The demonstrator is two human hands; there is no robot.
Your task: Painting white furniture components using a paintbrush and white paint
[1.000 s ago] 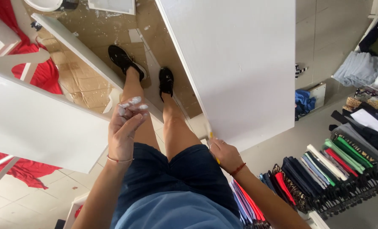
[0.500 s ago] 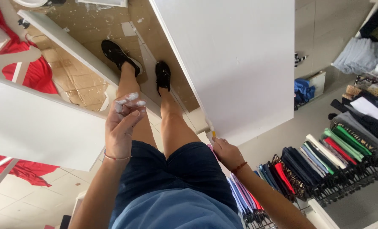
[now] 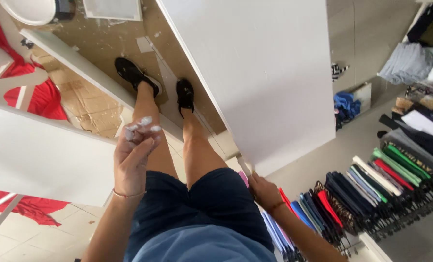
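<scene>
Left hand: the left hand (image 3: 135, 157) was raised in front of the body, fingers drawn together and curled, their tips coated in white; it held nothing that could be made out.
Fingertips: the white-smeared fingertips (image 3: 146, 121) hung in the air above the left thigh, apart from any board.
Bracelet: a thin bracelet (image 3: 127, 195) circled the left wrist.
Right hand: the right hand (image 3: 265, 190) was lowered beside the right hip, fingers closed around the bottom corner of the large white panel (image 3: 260, 73); exactly how the fingers gripped could not be told.
Panel: the large white panel stood on end just right of the legs, its lower corner meeting the right hand, its face filling the upper middle of the view.
Wristband: a red band (image 3: 276, 206) sat on the right wrist.
Clothing: the person wore dark blue shorts (image 3: 202, 204) and black shoes (image 3: 134, 75), feet planted on a paint-spattered brown sheet (image 3: 90, 102) covering the floor.
Left board: a second white board (image 3: 37, 155) lay across the left side, near the left forearm but not touching it.
Narrow board: a long white strip (image 3: 75, 65) ran diagonally beyond the feet.
Red cloth: red fabric (image 3: 37, 97) showed behind the left board.
Garment rack: a row of folded and hung garments (image 3: 372, 184) in black, green, red and blue lined the right side, just beyond the right arm.
Far shelf: pale folded clothes (image 3: 410, 60) rested at the upper right.
</scene>
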